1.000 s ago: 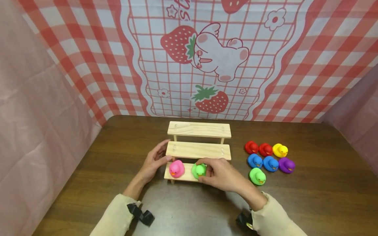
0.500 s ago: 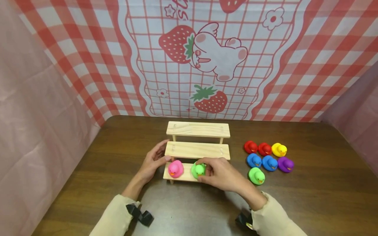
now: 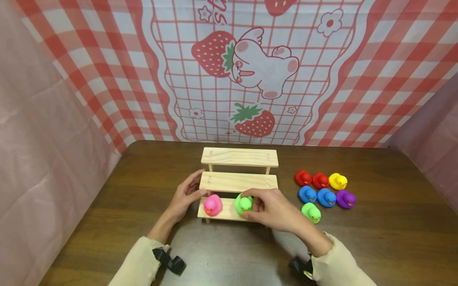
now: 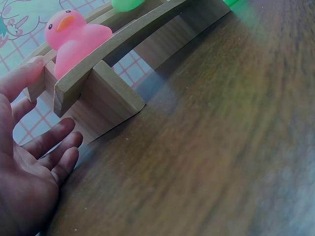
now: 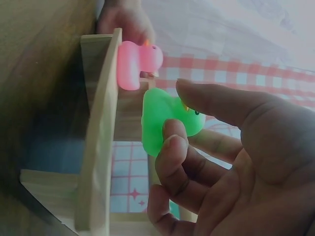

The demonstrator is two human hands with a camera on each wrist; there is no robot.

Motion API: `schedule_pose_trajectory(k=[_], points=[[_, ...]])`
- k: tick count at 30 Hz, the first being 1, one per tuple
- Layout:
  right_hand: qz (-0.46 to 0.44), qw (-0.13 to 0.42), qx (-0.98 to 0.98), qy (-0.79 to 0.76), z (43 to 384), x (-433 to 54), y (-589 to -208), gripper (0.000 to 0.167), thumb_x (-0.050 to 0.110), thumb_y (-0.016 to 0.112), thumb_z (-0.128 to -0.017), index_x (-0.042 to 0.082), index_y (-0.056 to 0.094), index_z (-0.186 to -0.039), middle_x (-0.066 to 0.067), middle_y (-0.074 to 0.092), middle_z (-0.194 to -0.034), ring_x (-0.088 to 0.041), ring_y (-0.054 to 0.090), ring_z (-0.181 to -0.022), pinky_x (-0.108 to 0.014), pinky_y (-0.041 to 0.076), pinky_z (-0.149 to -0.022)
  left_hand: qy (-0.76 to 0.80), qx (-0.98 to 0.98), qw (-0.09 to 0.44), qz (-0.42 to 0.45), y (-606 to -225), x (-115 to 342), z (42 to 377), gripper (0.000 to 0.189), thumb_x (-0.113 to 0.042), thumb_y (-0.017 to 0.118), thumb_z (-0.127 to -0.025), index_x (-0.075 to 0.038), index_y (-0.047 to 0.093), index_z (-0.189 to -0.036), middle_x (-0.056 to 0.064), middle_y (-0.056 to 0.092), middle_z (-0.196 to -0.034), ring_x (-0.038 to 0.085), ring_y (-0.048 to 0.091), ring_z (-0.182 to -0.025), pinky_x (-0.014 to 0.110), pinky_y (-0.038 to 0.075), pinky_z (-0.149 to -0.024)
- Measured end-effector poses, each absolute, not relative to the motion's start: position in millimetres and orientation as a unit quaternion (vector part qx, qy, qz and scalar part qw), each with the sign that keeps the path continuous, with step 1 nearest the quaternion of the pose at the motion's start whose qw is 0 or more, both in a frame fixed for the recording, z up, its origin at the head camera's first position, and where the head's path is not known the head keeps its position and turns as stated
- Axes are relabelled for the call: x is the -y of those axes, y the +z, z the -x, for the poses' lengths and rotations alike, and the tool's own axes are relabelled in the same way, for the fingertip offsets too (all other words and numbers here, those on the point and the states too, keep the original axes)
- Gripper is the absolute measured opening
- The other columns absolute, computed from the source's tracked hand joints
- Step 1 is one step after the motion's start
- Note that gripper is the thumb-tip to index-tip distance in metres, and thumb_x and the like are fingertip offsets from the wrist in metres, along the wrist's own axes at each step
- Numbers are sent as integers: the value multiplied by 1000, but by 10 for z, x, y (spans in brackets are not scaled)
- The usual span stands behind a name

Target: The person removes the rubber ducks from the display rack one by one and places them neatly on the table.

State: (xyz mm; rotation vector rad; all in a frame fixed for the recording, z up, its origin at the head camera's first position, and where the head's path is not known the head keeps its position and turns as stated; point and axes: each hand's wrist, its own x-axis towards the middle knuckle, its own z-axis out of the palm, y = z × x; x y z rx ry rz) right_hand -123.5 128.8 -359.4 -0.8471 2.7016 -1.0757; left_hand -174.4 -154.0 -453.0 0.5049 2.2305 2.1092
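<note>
A three-tier wooden display stand (image 3: 237, 181) stands on the table. On the left of its lowest step sits a pink rubber duck (image 3: 212, 205). My left hand (image 3: 186, 194) holds the stand's left end between thumb and forefinger; its other fingers curl loosely in the left wrist view. My right hand (image 3: 273, 208) pinches a light green rubber duck (image 5: 165, 118) between thumb and fingers. That duck is over the lowest step, right of the pink one, with a gap between it and the board in the right wrist view. The right hand hides the step's right end.
Right of the stand, several rubber ducks lie grouped: two red, a yellow duck (image 3: 338, 181), two blue, a purple duck (image 3: 346, 199) and another green duck (image 3: 311, 213). A checked strawberry cloth (image 3: 143, 79) hangs behind the brown table (image 3: 118, 222).
My right hand has shifted slightly to the right along the lowest step, with the green duck in its fingers. The left hand stays at the stand's left end.
</note>
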Motion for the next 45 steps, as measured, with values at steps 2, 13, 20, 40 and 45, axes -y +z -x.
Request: schedule_pose_trajectory(k=[2,13,20,40,45], points=[[280,57,-889,-358,1224,-1313,-3566,28,20,80,-84,15,70,-109,10,58,-64,3,50,-53,-19,45,-54,679,-716,16,-163,-4529,1537,1743,62,-3,63,-93,1,39,-150,35,52,-140,-2,55,-115,19,41,-102],[276,32,-891,-358,1196,-1477,-3442,29,16,81,-82,13,70,-109,10,60,-66,3,50,-59,-19,46,-56,681,-713,19,-165,-4525,1536,1752,62,-4,63,-94,1,38,-151,35,50,-142,-2,54,-116,20,40,-103],[269,26,-897,-349,1178,-1589,-3420,31,18,81,-83,13,70,-111,10,60,-68,2,50,-60,-19,45,-56,676,-719,17,-160,-4526,1541,1746,62,-3,62,-93,0,39,-151,34,52,-141,-2,54,-117,21,40,-103],[242,-27,-915,-321,1089,-2134,-3444,37,18,83,-80,10,71,-114,15,57,-69,4,50,-63,-20,44,-57,685,-708,16,-170,-4536,1534,1743,62,-2,61,-93,2,38,-151,35,49,-142,-2,54,-117,18,40,-102],[225,-41,-922,-313,1050,-2266,-3417,38,19,84,-80,10,71,-114,13,57,-70,4,49,-63,-20,42,-55,684,-709,15,-169,-4538,1542,1742,62,-2,61,-93,2,38,-151,36,50,-141,-2,55,-116,20,41,-102]])
